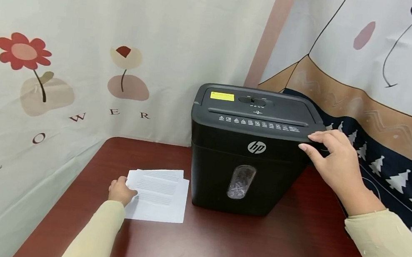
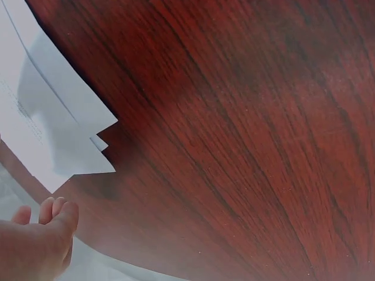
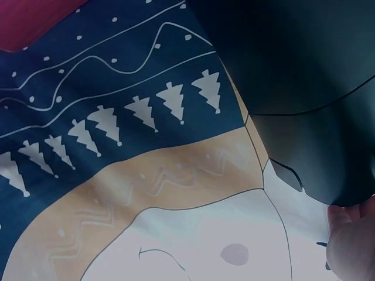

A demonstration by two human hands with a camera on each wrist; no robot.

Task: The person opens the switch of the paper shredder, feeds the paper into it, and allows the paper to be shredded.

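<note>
A black HP paper shredder (image 1: pixel 247 170) stands upright on the table, shreds showing through its small front window (image 1: pixel 241 182). My right hand (image 1: pixel 336 161) rests at the right front corner of its lid, index finger along the top edge and thumb on the front below it. In the right wrist view, the right fingertips (image 3: pixel 343 216) meet the shredder's rim. To the left of the shredder lie several overlapping printed sheets of paper (image 1: pixel 156 203). My left hand (image 1: pixel 121 191) is at their left edge, thumb toward the print; the left wrist view shows its fingers loosely bent beside a paper corner.
The reddish-brown wooden table (image 1: pixel 216 247) ends at a rounded far left corner. Behind it hangs a pale curtain (image 1: pixel 181 38) with flower prints. A dark patterned cloth (image 1: pixel 390 173) with white trees drapes along the right, close to the shredder.
</note>
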